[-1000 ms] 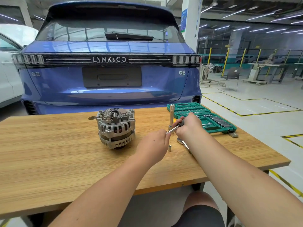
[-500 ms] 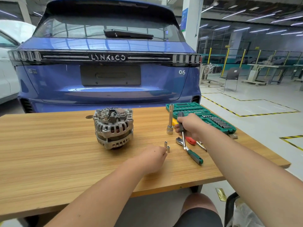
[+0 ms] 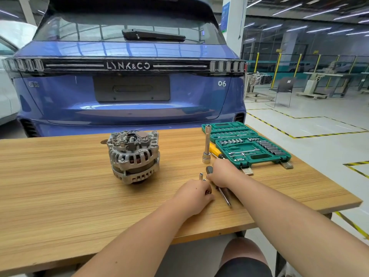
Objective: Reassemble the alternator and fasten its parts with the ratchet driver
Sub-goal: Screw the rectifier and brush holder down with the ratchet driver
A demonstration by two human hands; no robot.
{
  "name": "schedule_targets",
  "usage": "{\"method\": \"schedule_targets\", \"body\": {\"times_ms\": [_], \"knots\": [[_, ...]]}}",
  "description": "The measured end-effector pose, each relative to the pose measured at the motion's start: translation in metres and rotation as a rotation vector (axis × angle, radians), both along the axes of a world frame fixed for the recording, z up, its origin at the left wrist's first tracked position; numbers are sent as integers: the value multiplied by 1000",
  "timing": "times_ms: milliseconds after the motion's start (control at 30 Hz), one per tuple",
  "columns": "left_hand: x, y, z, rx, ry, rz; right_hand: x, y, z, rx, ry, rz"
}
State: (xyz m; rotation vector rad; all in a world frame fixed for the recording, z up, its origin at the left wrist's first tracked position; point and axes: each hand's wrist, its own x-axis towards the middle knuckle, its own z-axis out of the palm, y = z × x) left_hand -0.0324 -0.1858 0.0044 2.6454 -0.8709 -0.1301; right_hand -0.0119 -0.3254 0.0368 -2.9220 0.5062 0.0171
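**Head view: both hands at the small tools, alternator untouched**

Silver cast-aluminium alternator [image 3: 134,156] is seen upright on the wooden table [image 3: 60,186], left of centre, well apart from both hands.

Right hand [image 3: 223,173] is curled round a black-handled ratchet driver [image 3: 224,193]; the black end shows above the fingers and the metal shaft lies against the table toward the near edge.

Left hand [image 3: 194,193] is placed on the table just beside the right hand, fingers curled at a small item near the fingertips; a grasp cannot be told.

1 small silver socket [image 3: 200,175] stands upright just beyond the left hand. A tall silver deep socket [image 3: 207,144] stands upright further back, with a yellow-handled screwdriver [image 3: 215,151] behind it.

Open green socket set case [image 3: 249,145] is at the far right of the table. A blue car [image 3: 129,76] is parked behind the table.
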Motion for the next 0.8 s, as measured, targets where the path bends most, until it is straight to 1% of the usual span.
{"method": "schedule_targets", "body": {"times_ms": [233, 300, 367, 433, 500, 600, 700, 800], "knots": [[3, -1, -1, -27, 9, -2, 6, -2, -7, -56, -20, 33], [2, 6, -1, -73, 37, 0, 5, -2, -4, -53, -28, 26], [3, 16, 0, -146, 55, 23, 6, -1, 3, -39, -76, 11], [4, 29, 4, -237, 41, 65, 7, 3, 12, 21, -165, 30], [6, 43, 10, -316, -16, 119, 9, 12, 22, 123, -248, 85], [8, 67, 16, -471, -60, 248, 12, 36, 35, 286, -303, 179], [11, 93, 19, -641, 31, 426, 20, 69, 43, 370, -276, 283], [12, 120, 17, -754, 112, 563, 34, 103, 55, 472, -269, 359]]}}
